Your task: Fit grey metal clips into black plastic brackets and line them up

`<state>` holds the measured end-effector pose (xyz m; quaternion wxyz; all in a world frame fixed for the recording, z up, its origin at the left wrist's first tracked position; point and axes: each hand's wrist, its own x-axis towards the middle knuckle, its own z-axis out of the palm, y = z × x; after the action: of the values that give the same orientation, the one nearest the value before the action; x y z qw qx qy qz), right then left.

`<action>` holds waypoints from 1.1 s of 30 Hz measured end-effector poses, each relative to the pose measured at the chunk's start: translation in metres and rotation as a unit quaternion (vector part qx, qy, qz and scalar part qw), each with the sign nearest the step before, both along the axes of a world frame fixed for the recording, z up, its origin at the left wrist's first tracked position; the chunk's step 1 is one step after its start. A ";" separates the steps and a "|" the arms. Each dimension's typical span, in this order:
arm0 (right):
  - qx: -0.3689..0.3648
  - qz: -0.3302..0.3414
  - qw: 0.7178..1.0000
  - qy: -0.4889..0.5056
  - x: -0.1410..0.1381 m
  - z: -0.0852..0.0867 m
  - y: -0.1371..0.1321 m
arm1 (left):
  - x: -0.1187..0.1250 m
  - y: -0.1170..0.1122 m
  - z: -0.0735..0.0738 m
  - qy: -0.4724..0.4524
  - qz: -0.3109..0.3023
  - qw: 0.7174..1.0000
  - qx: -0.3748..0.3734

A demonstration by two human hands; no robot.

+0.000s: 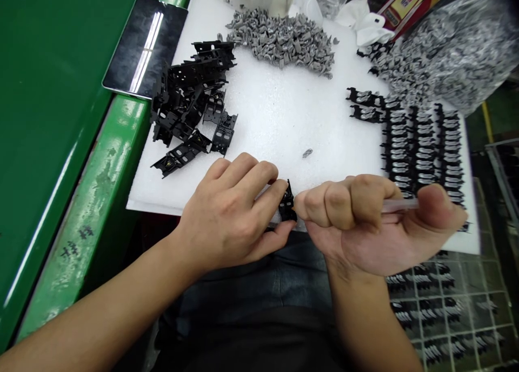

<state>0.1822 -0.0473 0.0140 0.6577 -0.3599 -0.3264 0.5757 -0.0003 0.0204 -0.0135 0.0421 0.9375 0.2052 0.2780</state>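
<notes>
Near the front edge of the white foam board (275,118), my left hand (239,215) pinches a small black plastic bracket (287,203) between thumb and fingers. My right hand (365,215) is closed in a fist, its little-finger side close against the bracket. A thin, pale, translucent stick-like piece (399,204) shows between the thumb and index finger of that hand; the rest of it is hidden in the fist. One loose grey clip (307,153) lies on the board beyond my hands.
A heap of black brackets (190,101) lies at left, beside a dark tablet (146,45) on the green ledge. Grey clips (284,39) are piled at the back. Rows of brackets with clips (424,145) and a plastic bag (474,47) occupy the right. A gridded rack (470,285) stands below.
</notes>
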 end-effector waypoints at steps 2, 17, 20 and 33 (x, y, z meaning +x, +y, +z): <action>0.008 -0.005 1.000 -0.002 0.000 0.000 0.000 | 0.000 0.000 0.000 0.000 0.001 1.000 0.001; -0.024 0.011 0.998 -0.052 -0.005 0.007 -0.007 | 0.002 -0.001 0.000 0.003 0.009 1.000 -0.005; -0.010 -0.013 1.000 -0.022 -0.004 0.004 -0.003 | 0.003 -0.001 0.000 -0.003 0.009 1.000 -0.005; 0.021 -0.053 0.998 -0.015 -0.007 -0.001 -0.001 | 0.003 -0.002 0.000 -0.023 0.014 1.000 -0.012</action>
<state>0.1750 -0.0481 0.0135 0.6898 -0.3715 -0.3282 0.5277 0.0026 0.0186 -0.0139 0.0537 0.9275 0.2201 0.2973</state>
